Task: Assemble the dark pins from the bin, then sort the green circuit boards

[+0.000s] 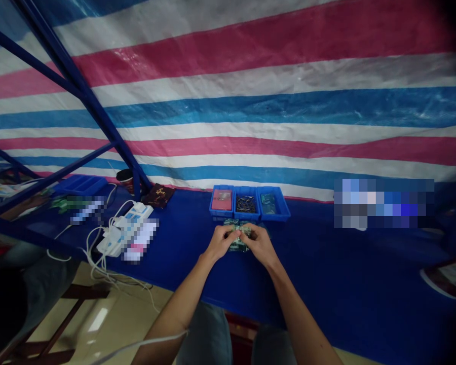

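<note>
My left hand (219,241) and my right hand (260,244) meet over the blue table, thumbs and fingers pinched together on a small shiny green packet (238,246). My fingers partly cover it, so its contents cannot be made out. More greenish film pieces lie just behind my fingertips. Beyond them stand three joined blue bins. A pink flat piece (221,203) lies in the left bin (221,215); thin dark metal pieces like screws (245,204) fill the middle bin (247,217); greenish packets (268,204) sit in the right bin (278,217).
White power strips (137,215) with tangled cables lie at the left, near a dark brown packet (158,195), a cup (124,177) and a blue frame post (99,116). A white cable crosses by my left forearm. Another person's arm and leg show far left. Striped sheeting hangs behind.
</note>
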### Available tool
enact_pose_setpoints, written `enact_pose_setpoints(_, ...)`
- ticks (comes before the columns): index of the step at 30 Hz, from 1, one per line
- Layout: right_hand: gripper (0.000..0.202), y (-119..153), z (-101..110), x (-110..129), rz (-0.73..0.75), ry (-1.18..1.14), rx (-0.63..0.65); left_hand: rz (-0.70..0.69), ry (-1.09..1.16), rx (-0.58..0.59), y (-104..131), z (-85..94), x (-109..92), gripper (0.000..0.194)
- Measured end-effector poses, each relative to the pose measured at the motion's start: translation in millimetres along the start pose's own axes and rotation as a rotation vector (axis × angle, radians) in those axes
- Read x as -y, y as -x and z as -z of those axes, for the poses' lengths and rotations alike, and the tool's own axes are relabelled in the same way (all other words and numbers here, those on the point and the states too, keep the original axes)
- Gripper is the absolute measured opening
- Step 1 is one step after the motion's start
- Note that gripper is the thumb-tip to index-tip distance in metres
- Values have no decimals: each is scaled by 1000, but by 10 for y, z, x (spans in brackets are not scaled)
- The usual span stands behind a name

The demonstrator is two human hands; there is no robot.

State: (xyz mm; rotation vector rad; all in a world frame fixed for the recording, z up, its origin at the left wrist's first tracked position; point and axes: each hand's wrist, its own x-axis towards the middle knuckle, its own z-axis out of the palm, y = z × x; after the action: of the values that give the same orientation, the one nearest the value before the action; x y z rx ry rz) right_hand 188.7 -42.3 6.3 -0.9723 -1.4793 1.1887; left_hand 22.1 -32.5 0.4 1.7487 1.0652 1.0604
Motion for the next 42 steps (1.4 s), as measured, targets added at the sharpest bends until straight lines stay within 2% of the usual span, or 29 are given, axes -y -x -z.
enact_pose_setpoints(7,36,-17,-10,-67,-54,-13,22,-18,-7,-15,4,-8,-66,51)
enact_pose_setpoints(14,31,22,5,31,-39,-151,111,9,27,-42,4,7,-40,51)
enact_pose_setpoints(16,32,29,-1,13,-37,-101,123,11,20,-60,3,14,-32,51)
enact_pose_setpoints(20,40,31,-56,-85,-12,152,78,2,32,-98,1,31,-22,50)
enact_pose_setpoints(23,45,31,-79,-119,51,216,61,25,77,-96,2,32,-5,48)
enact_pose_setpoints(27,45,31,-53,-82,97,195,70,76,134,-80,9,13,28,54)
enact_pose_setpoints(30,43,25,-24,-66,89,168,77,56,152,-51,13,5,29,61)
enact_pose_setpoints(36,42,21,-35,-113,57,118,24,37,108,-49,13,4,-28,58)
enact_pose_setpoints(42,40,39,-77,-69,-29,54,69,10,44,-91,1,-9,-36,53)
